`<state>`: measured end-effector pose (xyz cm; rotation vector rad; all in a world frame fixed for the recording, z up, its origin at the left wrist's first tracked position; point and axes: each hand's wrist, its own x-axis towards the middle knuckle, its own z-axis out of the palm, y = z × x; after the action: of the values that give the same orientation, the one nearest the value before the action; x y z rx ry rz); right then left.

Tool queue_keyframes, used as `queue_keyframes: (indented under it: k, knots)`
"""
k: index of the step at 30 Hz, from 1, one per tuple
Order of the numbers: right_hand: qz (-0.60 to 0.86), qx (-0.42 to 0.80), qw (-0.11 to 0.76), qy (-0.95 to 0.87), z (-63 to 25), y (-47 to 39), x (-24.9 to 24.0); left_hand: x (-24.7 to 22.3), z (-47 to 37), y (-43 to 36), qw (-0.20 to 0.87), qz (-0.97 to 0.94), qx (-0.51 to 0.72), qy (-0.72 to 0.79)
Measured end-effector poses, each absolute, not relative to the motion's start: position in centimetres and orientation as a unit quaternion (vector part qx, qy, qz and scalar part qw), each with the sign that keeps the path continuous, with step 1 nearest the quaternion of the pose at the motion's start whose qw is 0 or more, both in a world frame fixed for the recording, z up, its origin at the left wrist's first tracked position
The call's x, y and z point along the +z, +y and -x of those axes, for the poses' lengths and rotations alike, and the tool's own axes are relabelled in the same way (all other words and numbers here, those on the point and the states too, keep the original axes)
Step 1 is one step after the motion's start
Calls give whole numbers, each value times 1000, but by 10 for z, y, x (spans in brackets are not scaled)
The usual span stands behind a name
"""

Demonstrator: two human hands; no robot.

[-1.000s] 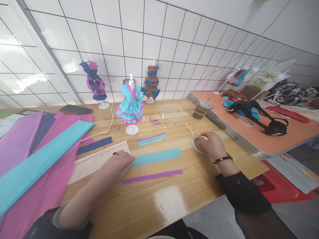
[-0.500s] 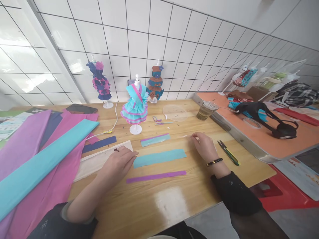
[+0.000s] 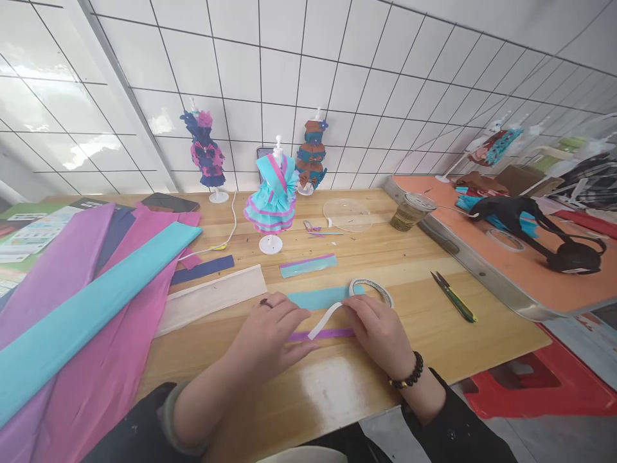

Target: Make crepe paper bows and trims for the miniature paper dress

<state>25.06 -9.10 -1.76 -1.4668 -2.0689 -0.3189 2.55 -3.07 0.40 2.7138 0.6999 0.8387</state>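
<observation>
My right hand is closed on a roll of double-sided tape, with a loose white tape end curling out to the left from its fingertips. My left hand is open, thumb and fingers apart, just left of that tape end. Under and between my hands lie a turquoise crepe paper strip and a narrow purple strip, both partly covered. A shorter turquoise strip with a purple edge lies flat beyond them. Right of my right hand are green-handled thread snips.
A small dress form in a turquoise ruffled dress stands ahead, with two other dressed forms behind it. Folded crepe paper sheets cover the left side. A lidded cup stands near the orange table.
My right hand has moved left and nearer with the tape roll, which now shows along with its loose end. My left hand has shifted right and opened. The whole view has swung slightly.
</observation>
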Motion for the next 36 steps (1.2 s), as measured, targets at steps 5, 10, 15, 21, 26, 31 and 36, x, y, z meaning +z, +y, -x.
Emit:
queue_keyframes:
  k: [5, 10, 15, 21, 26, 31, 36]
  knots:
    - [559, -113, 288, -769, -246, -92, -19, -4, -48, -43, 47, -935, 224, 271]
    - [562, -105, 282, -770, -247, -93, -22, -4, -62, -44, -24, -930, 230, 286]
    - [568, -94, 276, -769, -249, -95, -25, -10, -65, -38, -57, -928, 247, 273]
    - [588, -30, 333, -737, -248, -96, -28, -8, -67, -38, -67, -929, 255, 258]
    - [633, 67, 385, -668, -252, -98, -29, -5, -68, -37, -52, -929, 265, 252]
    - [650, 5, 334, -683, -264, -102, -26, -5, -66, -34, -51, -931, 243, 267]
    - [689, -41, 231, -686, -273, -108, -28, -7, -65, -32, -17, -924, 263, 279]
